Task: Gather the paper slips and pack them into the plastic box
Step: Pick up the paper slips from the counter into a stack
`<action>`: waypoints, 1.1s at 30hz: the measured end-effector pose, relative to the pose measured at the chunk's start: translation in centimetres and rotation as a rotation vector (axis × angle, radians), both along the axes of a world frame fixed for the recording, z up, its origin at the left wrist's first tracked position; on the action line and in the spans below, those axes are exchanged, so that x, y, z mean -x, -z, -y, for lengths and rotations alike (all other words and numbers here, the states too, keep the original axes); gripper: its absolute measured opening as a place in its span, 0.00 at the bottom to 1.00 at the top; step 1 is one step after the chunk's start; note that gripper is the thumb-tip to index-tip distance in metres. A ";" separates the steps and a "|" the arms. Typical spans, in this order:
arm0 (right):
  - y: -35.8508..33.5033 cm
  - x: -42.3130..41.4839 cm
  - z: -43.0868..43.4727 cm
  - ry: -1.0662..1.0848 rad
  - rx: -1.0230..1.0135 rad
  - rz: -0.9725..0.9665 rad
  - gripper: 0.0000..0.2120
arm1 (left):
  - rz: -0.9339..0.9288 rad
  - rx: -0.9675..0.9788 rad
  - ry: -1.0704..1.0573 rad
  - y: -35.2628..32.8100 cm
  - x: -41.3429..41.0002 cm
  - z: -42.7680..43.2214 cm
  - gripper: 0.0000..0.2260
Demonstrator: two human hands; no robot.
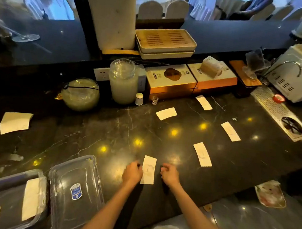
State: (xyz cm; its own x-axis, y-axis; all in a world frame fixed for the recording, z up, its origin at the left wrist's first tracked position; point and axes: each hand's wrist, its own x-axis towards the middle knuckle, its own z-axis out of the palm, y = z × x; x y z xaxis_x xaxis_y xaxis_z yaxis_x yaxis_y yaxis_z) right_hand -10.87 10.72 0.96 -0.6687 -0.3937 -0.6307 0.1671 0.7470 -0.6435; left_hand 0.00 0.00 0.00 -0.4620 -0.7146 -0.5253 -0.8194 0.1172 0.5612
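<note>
A person's left hand (pixel 132 173) and right hand (pixel 169 175), both loosely curled and gripping nothing, are flanking a paper slip (pixel 148 170) lying on the dark marble counter (pixel 90 136). More slips are lying toward one and two o'clock; the plastic box (pixel 11 202), at eight o'clock, is holding slips beside its lid (pixel 75 191).

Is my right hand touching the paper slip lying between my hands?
Apart. The head view shows dark counter between the right hand and the slip's right edge.

Head view looks forward and steeply down, close over the counter (pixel 108 129).
</note>
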 end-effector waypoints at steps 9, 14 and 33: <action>0.1 0.9 1.4 0.165 0.156 0.342 0.17 | -0.047 -0.141 -0.160 0.7 2.8 -0.2 0.14; -0.5 3.6 0.6 0.171 0.234 0.417 0.16 | -0.310 -0.267 -0.206 1.0 5.6 -1.6 0.10; 2.8 20.7 -7.4 -0.449 -0.430 -0.651 0.24 | -0.527 -0.974 -0.694 -4.2 15.4 -6.4 0.20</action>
State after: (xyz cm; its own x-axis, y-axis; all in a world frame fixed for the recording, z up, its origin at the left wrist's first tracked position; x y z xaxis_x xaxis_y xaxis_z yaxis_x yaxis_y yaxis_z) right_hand -31.53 18.16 -1.88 -0.7851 -0.5216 -0.3341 -0.4986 0.8522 -0.1588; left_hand -15.44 6.36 4.18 -0.4606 -0.3169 -0.8291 -0.2014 -0.8724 0.4454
